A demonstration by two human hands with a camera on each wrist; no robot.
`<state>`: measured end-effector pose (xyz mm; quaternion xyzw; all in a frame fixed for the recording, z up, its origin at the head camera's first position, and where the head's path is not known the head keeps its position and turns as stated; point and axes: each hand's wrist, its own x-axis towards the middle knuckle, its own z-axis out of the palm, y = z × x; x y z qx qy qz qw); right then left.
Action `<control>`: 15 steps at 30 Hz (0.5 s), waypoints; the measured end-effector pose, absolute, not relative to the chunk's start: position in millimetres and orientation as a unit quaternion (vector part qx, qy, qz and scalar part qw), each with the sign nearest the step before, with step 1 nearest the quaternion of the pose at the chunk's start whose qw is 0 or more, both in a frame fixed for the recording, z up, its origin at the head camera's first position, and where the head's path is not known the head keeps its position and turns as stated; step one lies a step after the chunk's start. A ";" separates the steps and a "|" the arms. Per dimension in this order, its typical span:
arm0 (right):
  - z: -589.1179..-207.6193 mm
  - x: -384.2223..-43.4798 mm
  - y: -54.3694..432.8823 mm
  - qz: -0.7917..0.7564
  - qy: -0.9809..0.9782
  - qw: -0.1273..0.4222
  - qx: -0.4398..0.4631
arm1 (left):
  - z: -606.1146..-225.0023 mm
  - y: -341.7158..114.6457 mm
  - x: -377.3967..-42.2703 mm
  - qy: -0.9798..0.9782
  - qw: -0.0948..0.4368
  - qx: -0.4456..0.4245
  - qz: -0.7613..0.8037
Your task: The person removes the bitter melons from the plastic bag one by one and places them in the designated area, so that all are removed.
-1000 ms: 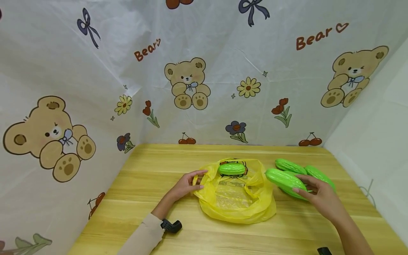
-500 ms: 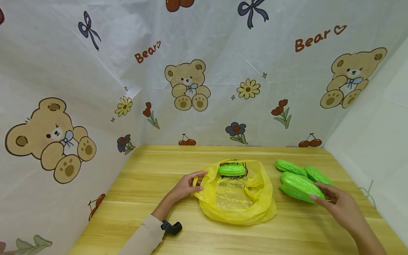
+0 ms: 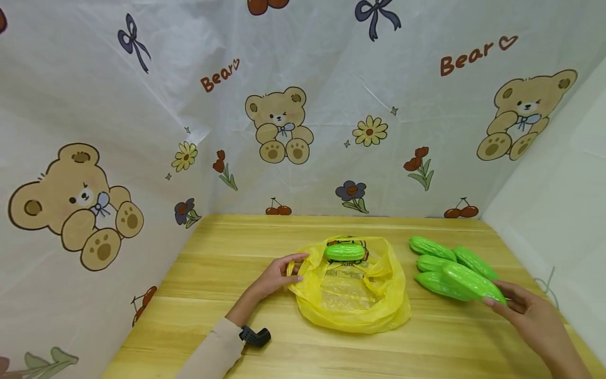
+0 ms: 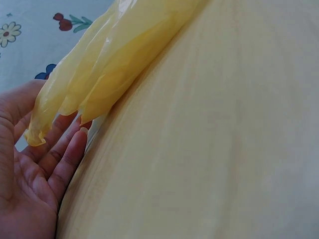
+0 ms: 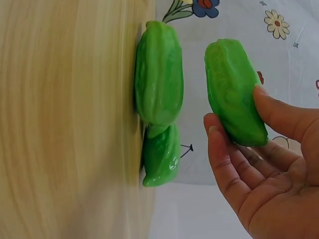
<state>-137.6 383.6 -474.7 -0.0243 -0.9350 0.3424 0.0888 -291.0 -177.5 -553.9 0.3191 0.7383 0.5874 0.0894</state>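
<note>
A yellow plastic bag [image 3: 352,316] lies with its mouth spread on the wooden table. My left hand [image 3: 279,273] holds the left edge of its mouth; in the left wrist view the gathered film [image 4: 45,122] hangs between thumb and fingers. One green bitter melon [image 3: 344,252] rests inside the bag, near its far side. On the right, my right hand [image 3: 532,316] grips another bitter melon [image 5: 234,89] by its near end, between thumb and fingers. In the right wrist view this melon is raised off the table, apart from the others.
Several more green bitter melons [image 3: 432,248] lie grouped on the table to the right of the bag, partly hidden behind the held one. A printed cloth [image 3: 326,173] hangs along the back and left. A white wall [image 3: 558,210] stands at the right.
My right hand has moved to the right, away from the bag, carrying the bitter melon and uncovering those beneath it. My left hand and the bag have stayed in place.
</note>
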 end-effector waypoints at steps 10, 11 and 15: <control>-474.6 -134.5 400.3 0.344 -0.935 0.067 -0.054 | -549.9 -174.2 -289.1 0.743 0.086 0.313 0.585; -474.8 -133.6 402.2 0.343 -0.935 0.064 -0.057 | -549.4 -173.9 -288.7 0.744 0.086 0.313 0.584; -478.2 -130.2 409.1 0.336 -0.937 0.054 -0.074 | -540.9 -173.0 -283.1 0.744 0.089 0.313 0.583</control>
